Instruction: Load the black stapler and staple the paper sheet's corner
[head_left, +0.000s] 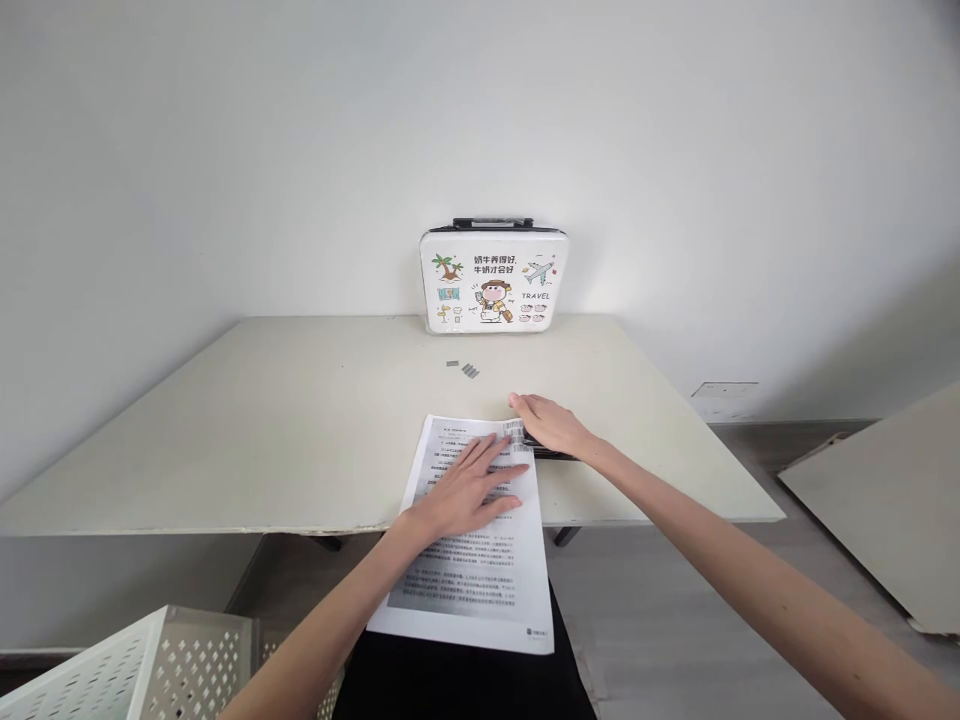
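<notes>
Printed sheets of paper (472, 580) lie on the table's front part and hang over its near edge. My left hand (469, 490) rests flat on the page with its fingers spread, holding nothing. At the top right corner of the page, my right hand (555, 425) presses down on a black stapler (559, 455), mostly hidden under the palm. The corner with a barcode-like print (514, 430) runs up to the stapler. Beyond the paper lie small grey strips of staples (470, 370).
A white cartoon-printed case (495, 285) with a black handle stands against the wall at the back of the pale table (300, 430). A white perforated basket (199, 660) is at the lower left. To the right, a pale panel (885, 500) stands near the floor.
</notes>
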